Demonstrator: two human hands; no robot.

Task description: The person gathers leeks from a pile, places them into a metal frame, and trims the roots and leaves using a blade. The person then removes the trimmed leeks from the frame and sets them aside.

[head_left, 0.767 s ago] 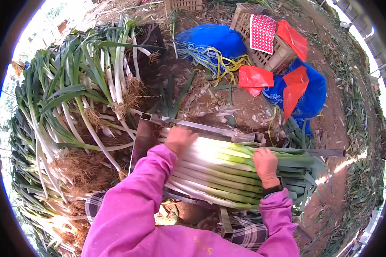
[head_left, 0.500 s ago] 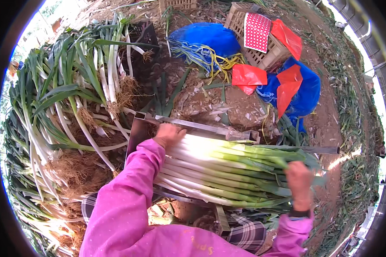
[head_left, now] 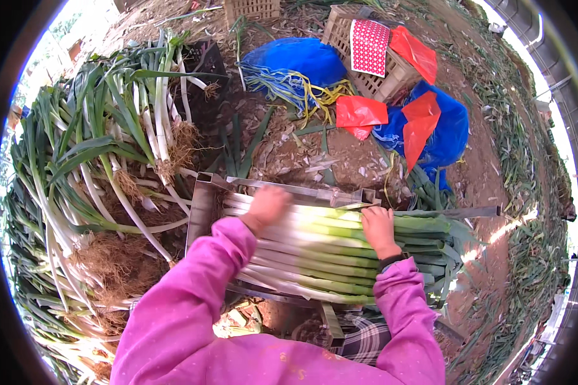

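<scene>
A big heap of untrimmed leeks [head_left: 103, 173] with roots on is lying along the left, next to a metal tray [head_left: 202, 205] on bare soil. In the tray, a row of cleaned leeks [head_left: 321, 256] is lying side by side, white ends left, green tops right. Behind, a blue sack [head_left: 295, 61], a wicker crate [head_left: 392, 74] and red bags [head_left: 361, 114] are resting on the ground. The left hand [head_left: 265, 206] is pressing flat, fingers spread, on the white stalks; the right hand [head_left: 379, 231] is lying open-palmed on the green middle, gripping nothing.
</scene>
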